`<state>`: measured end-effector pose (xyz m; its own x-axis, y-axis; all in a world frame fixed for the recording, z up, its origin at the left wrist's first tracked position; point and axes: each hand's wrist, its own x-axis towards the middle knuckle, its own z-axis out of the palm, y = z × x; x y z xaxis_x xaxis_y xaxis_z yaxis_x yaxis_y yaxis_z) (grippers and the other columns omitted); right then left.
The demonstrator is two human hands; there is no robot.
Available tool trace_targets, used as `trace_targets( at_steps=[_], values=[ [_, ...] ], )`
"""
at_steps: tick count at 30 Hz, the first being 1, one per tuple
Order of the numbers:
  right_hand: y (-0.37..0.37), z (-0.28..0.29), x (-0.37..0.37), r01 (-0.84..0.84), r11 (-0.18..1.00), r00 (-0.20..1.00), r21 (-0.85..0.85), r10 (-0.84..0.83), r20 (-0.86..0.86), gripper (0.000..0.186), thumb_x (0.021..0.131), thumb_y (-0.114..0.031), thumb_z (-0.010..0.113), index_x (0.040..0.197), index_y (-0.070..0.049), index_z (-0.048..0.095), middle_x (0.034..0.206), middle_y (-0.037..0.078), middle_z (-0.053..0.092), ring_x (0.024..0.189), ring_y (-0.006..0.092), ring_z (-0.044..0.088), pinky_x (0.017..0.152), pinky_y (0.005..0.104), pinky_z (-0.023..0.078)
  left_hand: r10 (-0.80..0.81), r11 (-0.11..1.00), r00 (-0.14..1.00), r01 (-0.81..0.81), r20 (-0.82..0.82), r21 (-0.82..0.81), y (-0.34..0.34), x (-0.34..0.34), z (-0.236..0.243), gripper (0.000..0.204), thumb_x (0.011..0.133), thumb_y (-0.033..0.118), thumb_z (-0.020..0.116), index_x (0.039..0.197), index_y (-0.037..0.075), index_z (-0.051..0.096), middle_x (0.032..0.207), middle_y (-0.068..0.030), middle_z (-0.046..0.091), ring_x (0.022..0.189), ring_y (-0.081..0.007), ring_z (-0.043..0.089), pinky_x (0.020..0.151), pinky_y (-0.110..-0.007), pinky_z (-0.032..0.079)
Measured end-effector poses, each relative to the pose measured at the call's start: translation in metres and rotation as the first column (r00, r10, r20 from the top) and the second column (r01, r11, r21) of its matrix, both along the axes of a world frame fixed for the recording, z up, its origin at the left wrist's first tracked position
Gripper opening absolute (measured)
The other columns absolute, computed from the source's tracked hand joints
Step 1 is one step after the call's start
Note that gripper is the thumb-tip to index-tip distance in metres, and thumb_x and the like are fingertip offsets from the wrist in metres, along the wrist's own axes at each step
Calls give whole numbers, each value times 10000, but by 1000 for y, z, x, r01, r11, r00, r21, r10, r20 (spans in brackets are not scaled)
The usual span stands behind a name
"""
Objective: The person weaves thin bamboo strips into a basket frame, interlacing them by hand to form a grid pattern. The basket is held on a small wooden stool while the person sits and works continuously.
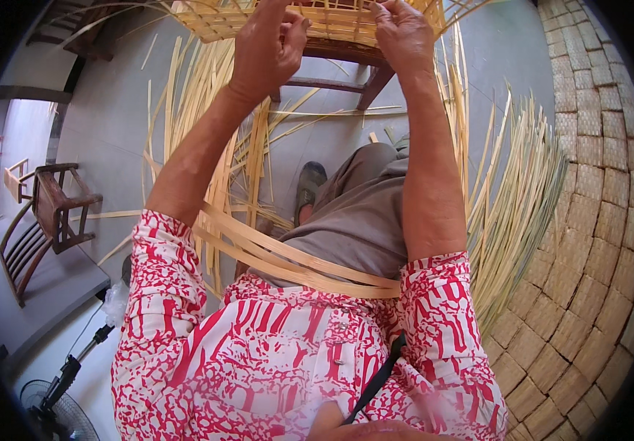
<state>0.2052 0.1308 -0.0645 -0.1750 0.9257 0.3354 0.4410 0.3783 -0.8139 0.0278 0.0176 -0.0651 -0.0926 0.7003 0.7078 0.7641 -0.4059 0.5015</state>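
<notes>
A yellow woven bamboo basket [331, 23] with an open lattice sits at the top edge on a dark wooden stool [372, 87]. My left hand [271, 48] is closed at the basket's near side, its fingertips pinched on the weave. My right hand [401, 33] grips the basket's weave farther right, thumb and finger pressed together. Several loose flat bamboo strips [287, 268] lie across my lap beneath both forearms.
Long bamboo strips [508, 213] lie in bundles on the grey floor [111, 169], left and right of me. Stacked woven mat pieces [589, 257] line the right side. Wooden chairs [63, 206] stand at the left, with a black fan [48, 408] at the lower left.
</notes>
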Motion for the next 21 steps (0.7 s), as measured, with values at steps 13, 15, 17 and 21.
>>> trace_targets(
  at_steps=[13,15,17,21],
  values=[
    [21,-15,12,-23,996,999,-89,20,-36,258,887,-262,672,908,-8,717,737,58,675,682,142,639,653,305,510,63,974,948,10,311,-227,-21,-22,-54,262,886,-23,631,1147,4,647,1007,-92,664,895,-136,656,773,-285,545],
    [17,-16,15,-46,991,998,-125,40,-51,241,926,-256,683,944,-17,703,713,34,650,665,101,609,606,274,490,55,945,938,62,342,-322,-30,-18,-46,220,879,-12,647,1098,-7,671,989,-95,663,864,-151,656,765,-292,540],
    [11,-17,16,-73,974,993,-215,51,-105,225,958,-253,685,999,-33,694,709,20,645,665,79,599,575,253,475,3,899,940,147,342,-412,-39,-19,-39,183,892,50,682,1067,-2,693,927,-89,693,818,-159,652,741,-300,530],
    [6,-21,19,-174,981,959,-82,150,-242,193,974,-160,666,1121,-35,663,872,32,676,696,80,633,571,243,503,-160,750,948,299,276,-590,-73,-25,-15,172,923,134,700,1036,6,714,891,-73,715,815,-153,657,735,-309,523]
  ],
)
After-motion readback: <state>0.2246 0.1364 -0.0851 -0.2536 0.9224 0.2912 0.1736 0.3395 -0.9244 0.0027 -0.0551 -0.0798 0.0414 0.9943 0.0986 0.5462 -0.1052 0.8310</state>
